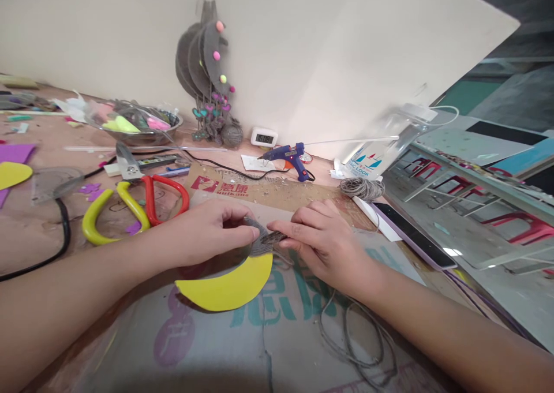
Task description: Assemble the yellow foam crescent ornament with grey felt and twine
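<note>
A yellow crescent-shaped piece (229, 286) with grey cord wrapped round its upper right end lies over the printed cardboard. My left hand (216, 231) is closed on the grey-wrapped part (258, 244), thumb on top. My right hand (318, 240) pinches a small bundle of grey cord (276, 238) just to the right of that part, its fingers pressed together. Loose loops of grey cord (366, 347) trail over the cardboard (216, 358) beneath my right forearm.
Scissors with yellow handles (93, 220) and red-handled scissors (151, 208) lie at the left. Farther back are a metal bowl (142, 136), a blue glue gun (292, 157), a clock (264, 137), a cord coil (362, 188) and a plastic jug (385, 145). A phone (413, 234) rests at the right edge.
</note>
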{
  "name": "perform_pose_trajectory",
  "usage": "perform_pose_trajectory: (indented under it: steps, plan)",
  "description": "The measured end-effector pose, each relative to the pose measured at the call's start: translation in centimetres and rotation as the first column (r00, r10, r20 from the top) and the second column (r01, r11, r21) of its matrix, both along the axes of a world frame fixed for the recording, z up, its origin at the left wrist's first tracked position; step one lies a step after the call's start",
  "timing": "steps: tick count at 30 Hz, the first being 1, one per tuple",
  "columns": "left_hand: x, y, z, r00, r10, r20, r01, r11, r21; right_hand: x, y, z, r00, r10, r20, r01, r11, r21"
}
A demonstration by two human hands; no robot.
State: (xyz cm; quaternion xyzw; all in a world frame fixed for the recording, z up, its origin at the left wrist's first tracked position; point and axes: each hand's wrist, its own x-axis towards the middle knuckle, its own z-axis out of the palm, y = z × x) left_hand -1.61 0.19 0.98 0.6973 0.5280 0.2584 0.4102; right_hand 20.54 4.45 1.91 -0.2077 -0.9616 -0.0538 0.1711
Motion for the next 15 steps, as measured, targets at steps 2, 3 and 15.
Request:
perform_pose_trajectory:
  steps: [2,3,15]
  plan:
    - [-0.01,-0.07,0.04,1.000,-0.009,0.002,0.009,1.000,-0.006,-0.02,0.00,0.04,1.000,0.002,0.010,-0.002,1.000,0.008]
    - [0.01,-0.11,0.09,1.000,-0.016,0.004,0.016,1.000,-0.009,-0.04,0.01,0.05,1.000,0.005,0.012,-0.005,1.000,0.009]
    - [0.09,-0.01,0.11,1.000,-0.020,-0.009,0.020,1.000,-0.013,-0.10,0.07,-0.01,0.999,0.036,-0.008,-0.036,0.999,0.015]
